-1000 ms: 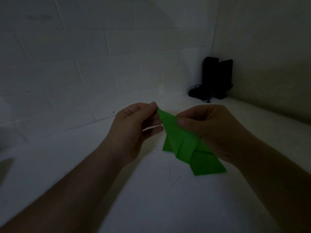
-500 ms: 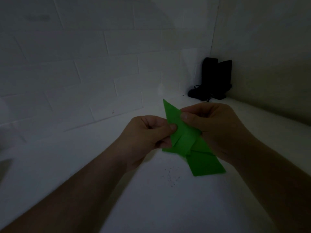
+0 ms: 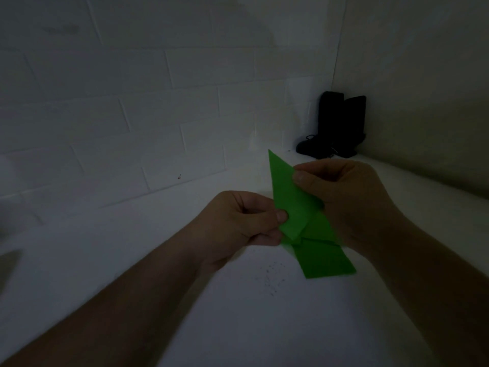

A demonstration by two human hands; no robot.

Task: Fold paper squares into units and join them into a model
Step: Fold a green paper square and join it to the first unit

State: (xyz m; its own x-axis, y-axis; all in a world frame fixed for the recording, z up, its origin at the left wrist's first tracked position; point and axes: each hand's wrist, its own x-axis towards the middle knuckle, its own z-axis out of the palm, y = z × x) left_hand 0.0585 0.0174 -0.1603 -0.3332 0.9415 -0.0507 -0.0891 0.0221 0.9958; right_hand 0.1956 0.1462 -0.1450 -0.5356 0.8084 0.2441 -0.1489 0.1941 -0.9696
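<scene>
While both hands hold it up off the table [image 3: 238, 327], everything depends on two small pinches.

Risk, slipping: the green paper unit [image 3: 296, 205] is thin and folded into layers; if either pinch eases, I'd expect the loose flap near the middle to spring open or slide out of line.

Risk, creasing: a hard squeeze in this dim light could put a stray crease across the long point, and it would then seat badly in another unit.

Risk, tearing: pulling the hands apart while both grip tightly could rip the paper at the narrow waist where the layers cross.

Left hand [image 3: 243, 221]: fingers curled, thumb pressing the unit's left edge low down, near the crossing folds.

Right hand [image 3: 341, 197]: fingers closed on the upper right edge, thumb on the face towards us, the other fingers hidden behind the paper.

Where the paper sits: between the two hands; its sharp tip stands clear above both, pointing at the tiled wall [image 3: 158, 115], and the square lower tail hangs free below the fingers.

Corner: dark boots [image 3: 336, 125], well apart from it all.
</scene>
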